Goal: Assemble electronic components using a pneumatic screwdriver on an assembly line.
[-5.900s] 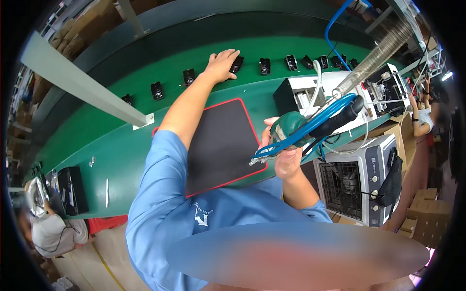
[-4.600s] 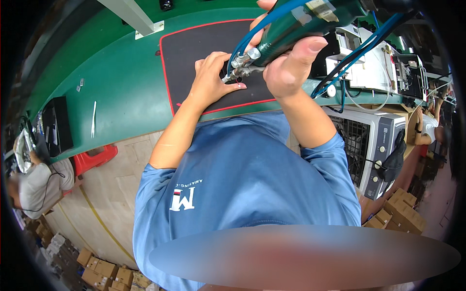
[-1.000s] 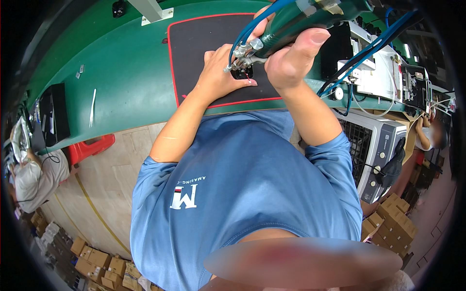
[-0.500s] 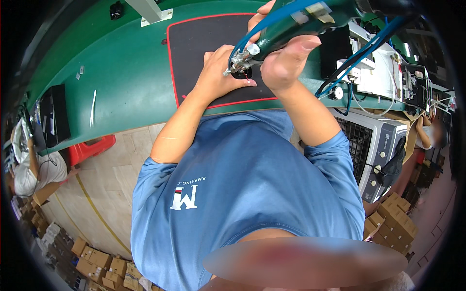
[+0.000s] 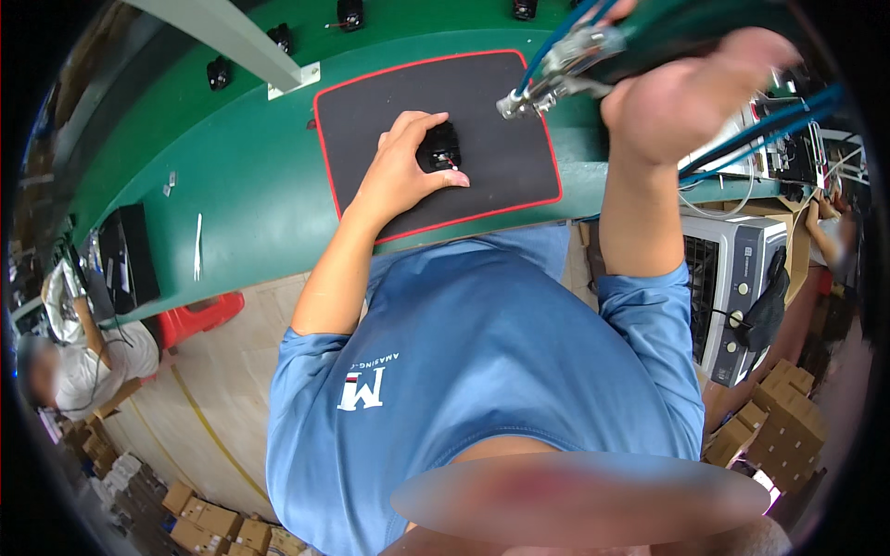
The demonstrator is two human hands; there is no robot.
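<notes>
My left hand (image 5: 397, 173) rests on the black mat (image 5: 505, 171) with its thumb and fingers curled round a small black part (image 5: 439, 148). A short bit of red and white wire shows beside the thumb. Raised at the upper right, my right hand (image 5: 663, 111) grips a dark green tool with a metal nozzle end (image 5: 556, 76). Blue hoses run from that tool. Its nozzle is over the mat's right side, apart from the black part. Motion blurs the right hand and the tool's body.
Several similar black parts (image 5: 349, 15) stand along the far side of the green bench (image 5: 250, 176). A grey metal post (image 5: 232, 42) rises at the back left. White equipment (image 5: 732, 139) stands to the right, with a boxy fan unit (image 5: 742, 287) below. A co-worker (image 5: 102, 361) sits at the left.
My right hand has carried the tool up and to the right, away from the black part. The left hand stays round the part, which is now uncovered. The view has shifted slightly.
</notes>
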